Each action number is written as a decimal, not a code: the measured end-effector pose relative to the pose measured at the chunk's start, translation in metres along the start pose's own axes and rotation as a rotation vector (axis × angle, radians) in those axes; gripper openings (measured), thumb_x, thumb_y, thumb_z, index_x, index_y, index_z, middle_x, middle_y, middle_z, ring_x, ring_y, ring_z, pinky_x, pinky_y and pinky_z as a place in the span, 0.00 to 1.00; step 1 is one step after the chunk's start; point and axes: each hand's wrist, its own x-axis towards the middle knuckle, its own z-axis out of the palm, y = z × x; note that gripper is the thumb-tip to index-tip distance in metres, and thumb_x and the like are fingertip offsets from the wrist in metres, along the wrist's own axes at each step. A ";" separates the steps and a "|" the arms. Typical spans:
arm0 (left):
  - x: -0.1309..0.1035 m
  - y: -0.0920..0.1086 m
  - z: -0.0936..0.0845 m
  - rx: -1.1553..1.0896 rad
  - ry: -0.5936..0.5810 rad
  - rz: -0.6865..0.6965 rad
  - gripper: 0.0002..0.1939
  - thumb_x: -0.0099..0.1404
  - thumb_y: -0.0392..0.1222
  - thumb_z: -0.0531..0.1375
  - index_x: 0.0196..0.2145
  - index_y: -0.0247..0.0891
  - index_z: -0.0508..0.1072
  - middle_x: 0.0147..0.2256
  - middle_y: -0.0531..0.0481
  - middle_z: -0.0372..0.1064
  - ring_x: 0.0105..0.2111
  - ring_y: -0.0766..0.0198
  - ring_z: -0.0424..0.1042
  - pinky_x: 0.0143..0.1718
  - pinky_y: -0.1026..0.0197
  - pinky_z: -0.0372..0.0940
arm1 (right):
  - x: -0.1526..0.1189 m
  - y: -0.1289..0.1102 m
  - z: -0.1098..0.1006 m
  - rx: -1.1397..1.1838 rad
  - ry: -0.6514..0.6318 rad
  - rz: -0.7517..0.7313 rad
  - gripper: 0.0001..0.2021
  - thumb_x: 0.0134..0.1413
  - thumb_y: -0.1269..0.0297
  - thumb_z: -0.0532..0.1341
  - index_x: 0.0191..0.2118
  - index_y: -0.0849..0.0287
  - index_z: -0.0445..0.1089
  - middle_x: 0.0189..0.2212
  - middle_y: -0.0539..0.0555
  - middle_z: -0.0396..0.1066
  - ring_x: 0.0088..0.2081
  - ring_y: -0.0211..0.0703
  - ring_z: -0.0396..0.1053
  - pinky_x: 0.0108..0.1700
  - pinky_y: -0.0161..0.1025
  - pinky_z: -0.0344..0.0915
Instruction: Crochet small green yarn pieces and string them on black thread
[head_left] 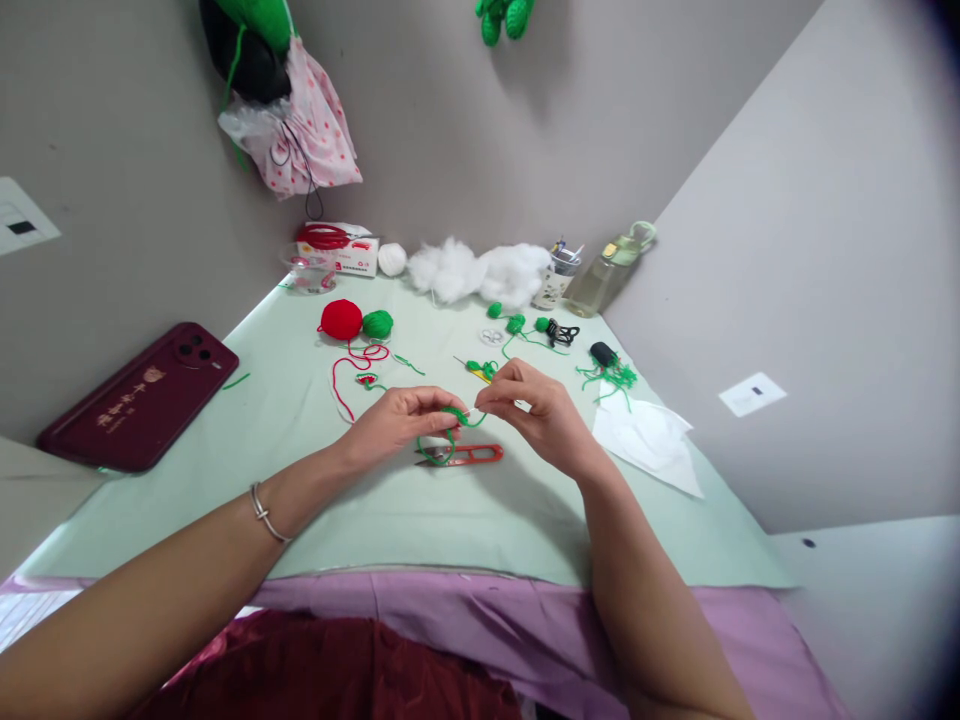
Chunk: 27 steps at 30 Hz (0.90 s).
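We seem to be mid-stitch on a small green crocheted piece (455, 414), held over the desk (337, 535) near the orange-handled thread snips (480, 454); the next move likely calls for steady yarn tension. Our left hand (405, 416) pinches the piece between closed fingers; our right hand's (541, 408) fingers close on a slim pale tool (472, 410), needle or hook unclear.
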 end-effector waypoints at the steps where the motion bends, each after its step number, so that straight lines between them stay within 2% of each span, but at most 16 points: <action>1: 0.000 0.001 0.000 0.002 -0.005 -0.003 0.11 0.62 0.45 0.65 0.40 0.37 0.77 0.32 0.50 0.75 0.36 0.64 0.74 0.44 0.59 0.67 | 0.000 0.000 0.000 0.015 -0.003 0.003 0.08 0.62 0.71 0.60 0.38 0.53 0.76 0.34 0.51 0.66 0.37 0.39 0.66 0.38 0.37 0.63; 7: -0.001 0.002 0.001 -0.013 -0.018 -0.009 0.11 0.62 0.45 0.65 0.39 0.36 0.76 0.32 0.50 0.73 0.35 0.64 0.74 0.42 0.59 0.67 | 0.002 0.001 0.006 0.088 -0.028 0.012 0.06 0.62 0.68 0.61 0.37 0.54 0.76 0.33 0.51 0.68 0.37 0.38 0.67 0.37 0.36 0.62; 13: -0.001 0.001 0.002 -0.091 0.038 0.005 0.09 0.62 0.44 0.65 0.38 0.38 0.72 0.34 0.53 0.69 0.34 0.65 0.74 0.42 0.58 0.67 | 0.003 0.002 0.020 0.027 0.067 0.023 0.03 0.62 0.66 0.62 0.37 0.56 0.74 0.31 0.51 0.69 0.33 0.38 0.65 0.35 0.36 0.61; 18: -0.001 0.003 0.003 -0.099 0.035 -0.016 0.08 0.62 0.43 0.65 0.36 0.38 0.72 0.33 0.54 0.68 0.34 0.66 0.73 0.43 0.59 0.67 | 0.003 0.000 0.026 0.045 0.038 0.006 0.05 0.62 0.70 0.60 0.37 0.56 0.73 0.32 0.52 0.70 0.33 0.38 0.66 0.35 0.35 0.63; 23: -0.001 0.003 0.002 -0.115 0.047 -0.029 0.09 0.61 0.43 0.66 0.36 0.37 0.72 0.35 0.53 0.69 0.33 0.65 0.73 0.43 0.58 0.67 | 0.001 -0.006 0.026 0.123 -0.027 0.022 0.07 0.66 0.68 0.56 0.45 0.56 0.71 0.38 0.53 0.74 0.38 0.38 0.70 0.40 0.35 0.67; 27: -0.002 0.002 0.005 -0.095 0.054 -0.048 0.10 0.60 0.44 0.66 0.36 0.35 0.72 0.33 0.52 0.70 0.34 0.64 0.73 0.43 0.57 0.67 | 0.000 -0.007 0.028 0.040 -0.037 -0.070 0.06 0.66 0.66 0.56 0.43 0.56 0.71 0.35 0.53 0.73 0.36 0.37 0.69 0.38 0.34 0.66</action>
